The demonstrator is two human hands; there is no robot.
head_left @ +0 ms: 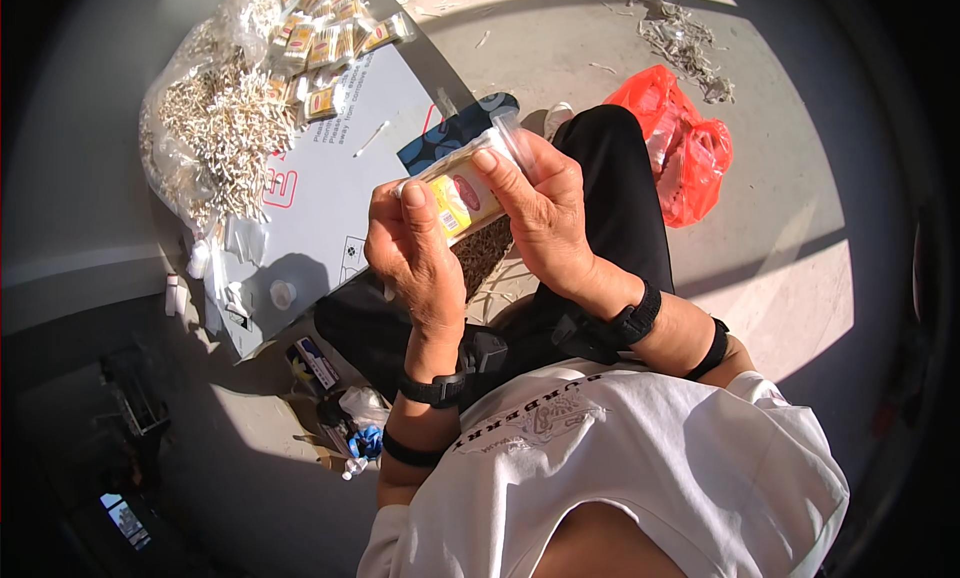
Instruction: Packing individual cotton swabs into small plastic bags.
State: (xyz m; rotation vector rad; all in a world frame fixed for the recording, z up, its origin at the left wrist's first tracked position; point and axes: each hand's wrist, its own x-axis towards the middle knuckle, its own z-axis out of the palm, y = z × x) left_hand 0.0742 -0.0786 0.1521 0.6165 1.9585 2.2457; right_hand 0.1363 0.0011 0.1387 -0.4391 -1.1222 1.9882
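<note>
Between both hands is a clear plastic packet of cotton swabs (455, 200) with a yellow label and a dark red oval. My left hand (418, 253) grips its left end, thumb on the front face. At the other end my right hand (548, 213) pinches it, thumb pressed on the front near the loose, see-through plastic edge. The fingers behind the packet are mostly hidden. To the left, a large clear bag (160, 128) spills loose cotton swabs (235, 128) on a grey printed board (350, 173). Similar filled packets (325, 46) are heaped beside it.
One loose swab (371, 139) and a small round clear lid (283, 295) lie on the board. A red plastic bag (690, 163) stands on the floor at right. Scraps (685, 48) litter the far floor. A small box (312, 366) sits by my left forearm.
</note>
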